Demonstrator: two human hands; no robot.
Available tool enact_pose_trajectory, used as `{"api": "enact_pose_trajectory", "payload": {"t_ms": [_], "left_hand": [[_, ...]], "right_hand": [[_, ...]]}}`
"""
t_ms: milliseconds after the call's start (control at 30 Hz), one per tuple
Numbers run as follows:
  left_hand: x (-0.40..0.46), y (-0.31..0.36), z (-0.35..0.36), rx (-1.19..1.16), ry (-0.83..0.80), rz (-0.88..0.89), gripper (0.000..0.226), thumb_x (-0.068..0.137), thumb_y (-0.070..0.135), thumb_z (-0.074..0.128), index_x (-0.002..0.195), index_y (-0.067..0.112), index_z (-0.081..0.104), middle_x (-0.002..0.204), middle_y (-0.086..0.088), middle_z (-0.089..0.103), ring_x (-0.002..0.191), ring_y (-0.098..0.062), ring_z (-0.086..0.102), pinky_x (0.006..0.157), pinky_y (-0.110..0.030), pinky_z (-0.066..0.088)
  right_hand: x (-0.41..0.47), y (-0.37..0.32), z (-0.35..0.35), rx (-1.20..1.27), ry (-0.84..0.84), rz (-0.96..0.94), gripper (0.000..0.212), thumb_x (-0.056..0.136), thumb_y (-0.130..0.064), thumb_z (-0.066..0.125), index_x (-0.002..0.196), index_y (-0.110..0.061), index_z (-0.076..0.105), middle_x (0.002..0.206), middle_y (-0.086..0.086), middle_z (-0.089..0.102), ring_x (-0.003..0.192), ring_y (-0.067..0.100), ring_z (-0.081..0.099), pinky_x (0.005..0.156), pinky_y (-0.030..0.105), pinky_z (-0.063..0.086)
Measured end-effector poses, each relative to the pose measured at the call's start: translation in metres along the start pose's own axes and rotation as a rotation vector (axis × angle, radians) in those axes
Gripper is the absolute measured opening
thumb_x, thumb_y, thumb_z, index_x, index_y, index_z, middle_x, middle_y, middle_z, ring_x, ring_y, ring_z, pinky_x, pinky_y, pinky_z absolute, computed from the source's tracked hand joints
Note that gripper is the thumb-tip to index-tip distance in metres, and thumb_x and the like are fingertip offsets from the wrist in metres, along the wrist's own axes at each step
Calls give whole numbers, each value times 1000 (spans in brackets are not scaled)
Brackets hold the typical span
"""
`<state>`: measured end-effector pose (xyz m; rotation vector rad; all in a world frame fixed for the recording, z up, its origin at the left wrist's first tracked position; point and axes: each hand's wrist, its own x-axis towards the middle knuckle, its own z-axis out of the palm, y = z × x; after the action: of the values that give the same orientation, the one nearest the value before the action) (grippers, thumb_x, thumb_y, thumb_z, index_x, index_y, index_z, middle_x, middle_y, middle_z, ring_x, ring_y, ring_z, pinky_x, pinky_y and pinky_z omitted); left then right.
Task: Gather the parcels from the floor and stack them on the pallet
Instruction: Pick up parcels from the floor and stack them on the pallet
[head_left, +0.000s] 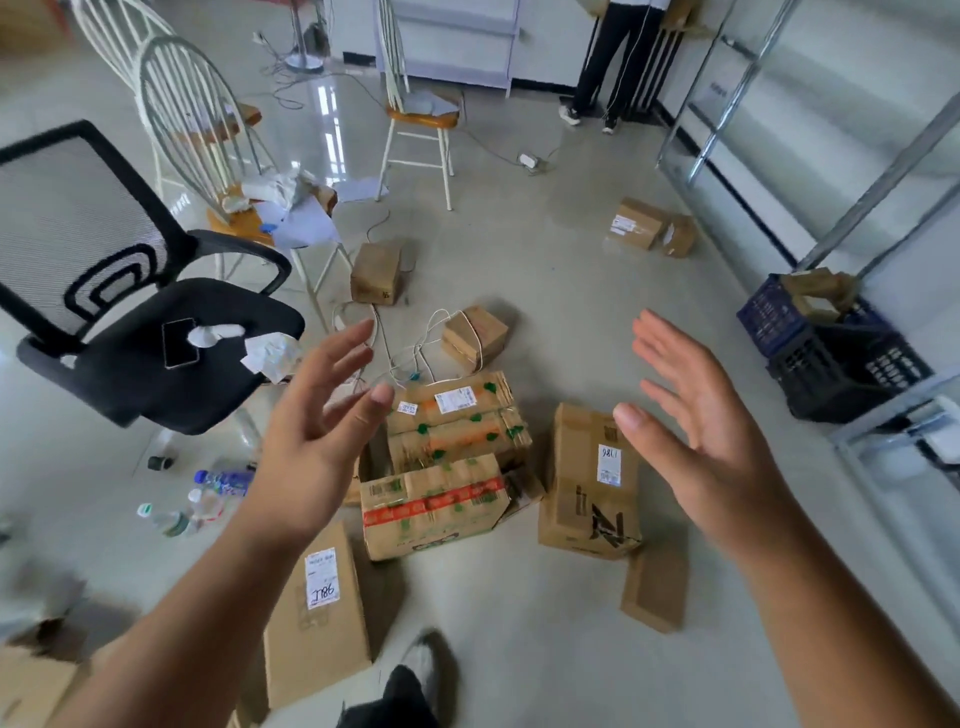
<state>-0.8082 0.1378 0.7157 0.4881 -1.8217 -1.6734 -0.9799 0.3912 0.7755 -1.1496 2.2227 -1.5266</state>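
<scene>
Several cardboard parcels lie on the grey floor. Below my hands sit a box with red tape (434, 512), a box with orange and green print (457, 415) and a brown box marked 9811 (592, 483). A flat labelled box (317, 613) lies by my foot. Small parcels lie farther off: one among cables (474, 336), one by the chairs (376, 274), two at the right (636, 224). My left hand (317, 421) and my right hand (696, 415) hover above the pile, palms facing each other, fingers straight, holding nothing. No pallet is visible.
A black office chair (156, 338) with a phone on it stands at the left, white chairs (208, 135) behind it. Cables (405, 353) and bottles (208, 493) litter the floor. Dark crates (831, 353) and metal shelving (857, 171) line the right. A person (608, 67) stands at the back.
</scene>
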Motion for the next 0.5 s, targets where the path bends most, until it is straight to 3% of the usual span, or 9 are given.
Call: {"api": "enact_pose_trajectory", "payload": {"t_ms": [100,200,367,500], "left_hand": [[49,-34,13,-23,26,-61,65,86,55,70,148,38,56,149,9,60,142,-3,52,112,-40,48],[93,-64,26,-28,35,-116,60,86,56,72,144,45,57,150,10,59,138,0,55,108,-35,49],[155,-123,45,26,95,-204,54,95,34,75,146,31,57,150,-1,58,126,7,61,90,-14,54],[196,-186,63,112,158,-282,57,92,37,73,146,27,56,148,1,60,133,5,57,97,-15,52]], "right_hand": [[52,31,-5,-23,-33,28,68,92,-31,66,154,-41,37,161,-22,41,149,0,37,123,43,35],[100,67,-10,-39,-69,63,67,93,-33,66,152,-46,37,161,-22,40,150,0,37,123,45,35],[177,149,-7,-22,-131,131,64,89,-47,65,147,-56,39,160,-22,41,148,-1,38,122,46,36],[240,239,5,2,-220,184,64,87,-52,65,145,-60,39,159,-22,41,148,0,38,122,46,37]]}}
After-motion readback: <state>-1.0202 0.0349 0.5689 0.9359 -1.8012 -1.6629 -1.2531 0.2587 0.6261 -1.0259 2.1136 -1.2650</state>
